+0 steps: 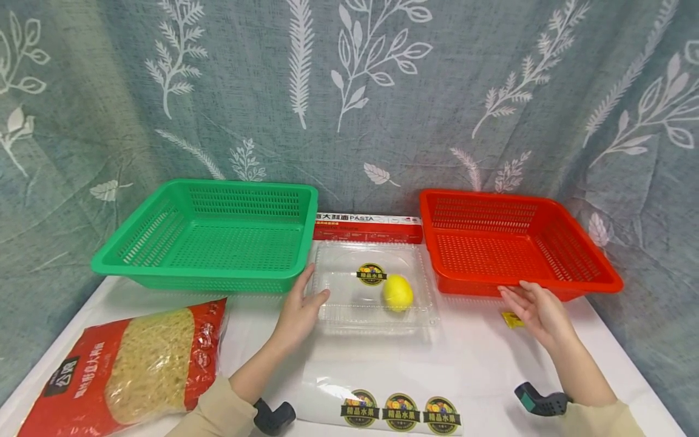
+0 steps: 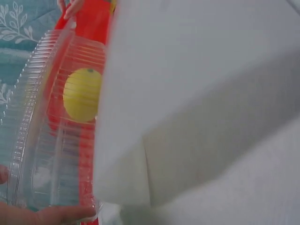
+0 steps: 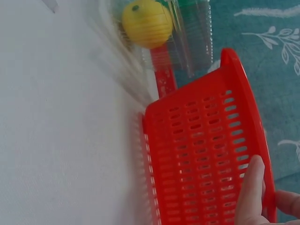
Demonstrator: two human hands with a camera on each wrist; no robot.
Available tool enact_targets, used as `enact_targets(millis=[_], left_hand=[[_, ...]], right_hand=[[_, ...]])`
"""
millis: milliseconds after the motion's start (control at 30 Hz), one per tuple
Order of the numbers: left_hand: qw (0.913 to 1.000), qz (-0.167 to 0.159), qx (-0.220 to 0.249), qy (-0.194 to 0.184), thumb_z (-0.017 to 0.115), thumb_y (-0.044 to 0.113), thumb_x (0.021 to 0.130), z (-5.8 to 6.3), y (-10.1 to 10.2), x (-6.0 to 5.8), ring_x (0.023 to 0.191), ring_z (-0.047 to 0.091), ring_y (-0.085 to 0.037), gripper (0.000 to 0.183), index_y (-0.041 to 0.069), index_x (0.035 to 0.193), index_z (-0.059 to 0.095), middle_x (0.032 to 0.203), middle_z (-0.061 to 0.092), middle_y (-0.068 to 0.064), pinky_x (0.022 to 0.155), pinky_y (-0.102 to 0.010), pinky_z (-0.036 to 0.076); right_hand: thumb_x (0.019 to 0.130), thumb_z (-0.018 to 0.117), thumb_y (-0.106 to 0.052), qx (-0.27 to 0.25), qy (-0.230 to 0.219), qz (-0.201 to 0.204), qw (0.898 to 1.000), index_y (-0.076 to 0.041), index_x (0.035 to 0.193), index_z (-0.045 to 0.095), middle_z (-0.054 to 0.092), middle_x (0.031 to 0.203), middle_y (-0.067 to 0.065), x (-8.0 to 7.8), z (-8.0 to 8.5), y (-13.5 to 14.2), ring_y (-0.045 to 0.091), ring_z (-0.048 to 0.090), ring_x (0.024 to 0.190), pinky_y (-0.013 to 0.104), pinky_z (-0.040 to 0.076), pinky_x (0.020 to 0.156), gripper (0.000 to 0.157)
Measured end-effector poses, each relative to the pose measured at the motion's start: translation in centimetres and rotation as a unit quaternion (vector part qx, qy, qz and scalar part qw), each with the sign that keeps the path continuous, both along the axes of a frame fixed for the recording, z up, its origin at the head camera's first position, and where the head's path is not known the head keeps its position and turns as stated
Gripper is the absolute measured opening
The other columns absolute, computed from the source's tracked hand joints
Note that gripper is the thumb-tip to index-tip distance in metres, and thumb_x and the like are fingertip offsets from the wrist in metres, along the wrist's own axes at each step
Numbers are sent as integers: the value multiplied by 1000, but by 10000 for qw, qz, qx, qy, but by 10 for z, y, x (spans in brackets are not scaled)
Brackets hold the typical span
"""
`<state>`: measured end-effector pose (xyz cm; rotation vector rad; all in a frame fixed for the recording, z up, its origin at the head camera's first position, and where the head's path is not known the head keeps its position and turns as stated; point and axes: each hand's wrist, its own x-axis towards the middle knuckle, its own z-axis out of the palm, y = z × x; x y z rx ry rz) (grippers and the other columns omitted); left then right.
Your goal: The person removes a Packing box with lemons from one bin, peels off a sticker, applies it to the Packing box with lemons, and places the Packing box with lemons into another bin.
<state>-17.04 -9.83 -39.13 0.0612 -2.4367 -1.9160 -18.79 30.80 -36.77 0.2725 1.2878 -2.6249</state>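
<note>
In the head view a clear plastic box [image 1: 344, 285] holds a lemon [image 1: 398, 292], which shows through its wall in both wrist views. A round black fruit sticker [image 1: 371, 274] is on the box. My left hand [image 1: 300, 306] is at the box's left side, index finger straight along the edge and thumb across the near left corner. My right hand [image 1: 540, 309] holds the near rim of the red basket [image 1: 453, 285]. In the right wrist view the thumb [image 3: 252, 192] lies on the basket's outer wall, another finger across the rim.
A green basket [image 1: 207, 282] stands back left, a red pasta box [image 1: 368, 230] behind the clear box. At front left lies a bag of pasta [image 1: 153, 358]. A sheet with three fruit stickers [image 1: 401, 413] lies in front; a small yellow packet [image 1: 512, 320] lies near the red basket.
</note>
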Motion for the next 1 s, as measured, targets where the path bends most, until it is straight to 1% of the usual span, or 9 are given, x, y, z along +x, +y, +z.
enact_targets(millis=[67,167,267,433,500,667,867,1000], left_hand=[[9999,17,92,38,52,11,89,1,1,1,125,33,-44,61,7,144,24,148,18,-19,102,-53,26],[9998,26,159,115,52,9,89,2,1,2,124,33,-44,60,6,143,25,148,18,-19,102,-52,27],[9997,10,168,150,52,9,90,4,1,3,125,32,-44,60,7,143,26,148,18,-18,102,-52,26],[9995,-26,216,245,50,6,90,7,1,7,126,30,-43,57,4,142,26,148,19,-18,103,-50,26],[9994,-27,219,269,50,6,90,9,1,10,127,29,-43,57,4,142,27,148,19,-18,103,-50,26],[9993,-36,257,276,49,8,90,17,3,16,128,27,-42,56,7,143,27,148,19,-17,103,-52,25],[9996,-74,218,154,50,10,90,29,1,19,125,35,-39,57,11,143,28,149,20,-13,103,-50,28],[9995,-138,236,141,50,10,91,35,-1,20,127,33,-37,57,12,144,27,149,19,-11,103,-49,27]], right_hand=[[97,41,-16,-25,-80,-54,10000,-5,109,39,55,96,10,0,1,0,22,65,87,31,47,87,16],[97,41,-17,-42,-175,-129,9998,-6,107,41,56,94,10,-1,2,0,22,65,86,31,48,85,14],[97,43,-17,-95,-245,-197,9995,-7,104,43,57,93,10,-2,3,1,23,65,86,30,48,85,13],[95,49,-18,-178,-347,-271,9989,-7,105,45,57,92,11,-3,3,1,24,65,85,30,49,83,15],[95,47,-17,-204,-361,-252,9988,-7,103,46,58,91,11,-3,4,1,24,65,84,30,49,83,13],[96,47,-17,-214,-392,-201,9988,-7,101,45,57,90,12,-3,5,1,25,65,84,30,49,84,12],[95,48,-18,-100,-452,-217,9987,-7,101,44,57,91,11,-2,6,2,24,66,84,30,49,83,12],[96,46,-18,22,-353,-163,9992,-7,101,44,57,91,10,-2,6,2,22,65,84,30,49,84,12]])
